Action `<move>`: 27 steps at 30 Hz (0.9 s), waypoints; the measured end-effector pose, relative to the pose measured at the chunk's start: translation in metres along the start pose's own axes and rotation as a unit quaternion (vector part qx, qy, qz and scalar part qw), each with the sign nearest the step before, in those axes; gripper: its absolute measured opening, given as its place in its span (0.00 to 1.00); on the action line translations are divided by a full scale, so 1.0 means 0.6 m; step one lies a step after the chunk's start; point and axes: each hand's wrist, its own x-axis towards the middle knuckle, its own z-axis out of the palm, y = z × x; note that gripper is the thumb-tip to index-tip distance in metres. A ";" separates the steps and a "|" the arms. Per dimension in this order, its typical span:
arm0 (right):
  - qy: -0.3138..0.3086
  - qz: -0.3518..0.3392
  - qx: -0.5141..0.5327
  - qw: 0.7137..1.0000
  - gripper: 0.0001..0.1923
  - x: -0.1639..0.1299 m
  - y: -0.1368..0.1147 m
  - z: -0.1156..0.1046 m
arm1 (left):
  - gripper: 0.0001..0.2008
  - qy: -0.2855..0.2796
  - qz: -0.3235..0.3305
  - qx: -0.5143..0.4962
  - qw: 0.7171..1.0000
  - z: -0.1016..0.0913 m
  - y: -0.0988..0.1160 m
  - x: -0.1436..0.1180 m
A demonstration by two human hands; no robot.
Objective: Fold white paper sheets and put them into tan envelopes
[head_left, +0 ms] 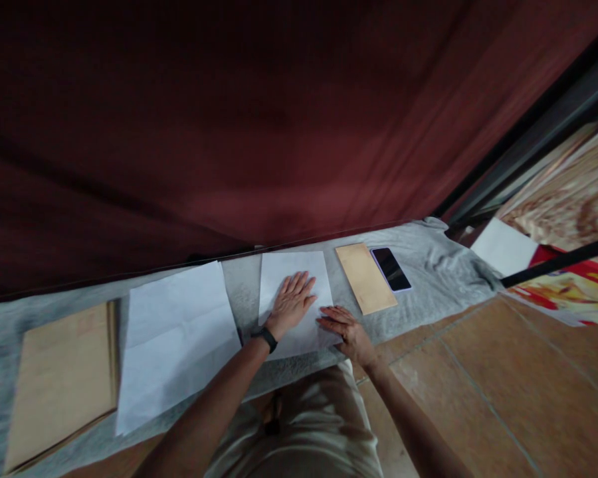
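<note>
A white sheet of paper [279, 332] lies on the grey cloth in front of me. Flat on its middle rests my left hand [294, 300], fingers spread, with a dark band on the wrist. My right hand [345, 327] touches the sheet's right edge, its fingers stretched out and slightly bent. Just beyond that edge is a brown envelope [365, 279], and a dark-screened phone [391, 269] with a purple rim lies against the envelope's right side.
Left of the sheet sits a larger pile of white paper [179, 338], then a stack of brown envelopes [64, 378]. Grey cloth [438, 279] covers the narrow surface. A dark red curtain [279, 133] hangs behind it. Tiled floor [478, 385] and a colourful printed bag [573, 285] are at right.
</note>
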 end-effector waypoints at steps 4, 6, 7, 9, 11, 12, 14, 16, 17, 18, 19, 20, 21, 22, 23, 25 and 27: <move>0.002 0.007 0.009 1.000 0.39 0.000 0.000 -0.001 | 0.28 0.041 -0.082 0.011 0.996 -0.005 -0.049 -0.003; 0.002 0.009 0.010 1.000 0.39 0.000 -0.002 -0.002 | 0.30 0.048 -0.122 0.017 0.991 -0.008 -0.069 -0.008; 0.002 0.011 0.011 1.000 0.39 0.000 -0.002 -0.002 | 0.30 0.049 -0.141 0.020 0.989 -0.010 -0.078 -0.011; 0.002 0.011 0.012 1.000 0.39 0.000 -0.004 -0.003 | 0.32 0.054 -0.173 0.022 0.983 -0.012 -0.092 -0.019; 0.004 0.011 0.013 1.000 0.39 0.001 -0.004 -0.003 | 0.31 0.068 -0.193 0.016 0.979 -0.012 -0.102 -0.031; 0.005 0.011 0.014 1.000 0.38 0.001 -0.003 -0.003 | 0.31 0.078 -0.197 0.009 0.977 -0.012 -0.106 -0.039; 0.009 0.013 0.017 1.000 0.38 0.001 -0.001 -0.003 | 0.29 0.092 -0.184 -0.016 0.978 -0.013 -0.107 -0.059; 0.016 0.015 0.021 1.000 0.36 0.001 0.002 -0.001 | 0.27 0.091 -0.149 -0.051 0.983 -0.020 -0.097 -0.088; 0.020 0.015 0.024 0.999 0.35 0.001 0.003 -0.001 | 0.26 0.083 -0.124 -0.068 0.986 -0.025 -0.088 -0.105; 0.023 0.016 0.027 0.999 0.34 0.001 0.005 0.001 | 0.26 0.068 -0.096 -0.081 0.990 -0.032 -0.076 -0.123; 0.025 0.016 0.030 0.999 0.32 0.001 0.007 0.002 | 0.27 0.045 -0.061 -0.089 0.993 -0.039 -0.061 -0.143; 0.026 0.017 0.033 0.999 0.31 0.001 0.008 0.003 | 0.29 0.015 -0.024 -0.093 0.995 -0.046 -0.046 -0.162; 0.027 0.017 0.036 0.999 0.30 0.000 0.009 0.004 | 0.30 -0.013 0.013 -0.090 0.996 -0.053 -0.032 -0.179; 0.029 0.018 0.037 0.999 0.29 0.000 0.010 0.005 | 0.32 -0.036 0.038 -0.080 0.995 -0.059 -0.019 -0.195; 0.031 0.020 0.038 0.999 0.29 0.000 0.011 0.006 | 0.33 -0.047 0.049 -0.067 0.995 -0.064 -0.009 -0.207; 0.034 0.024 0.040 0.998 0.28 0.000 0.013 0.007 | 0.31 -0.049 0.050 -0.044 0.997 -0.068 -0.002 -0.223; 0.036 0.024 0.045 0.998 0.28 0.001 0.014 0.007 | 0.29 -0.039 0.037 -0.028 0.998 -0.069 -0.007 -0.228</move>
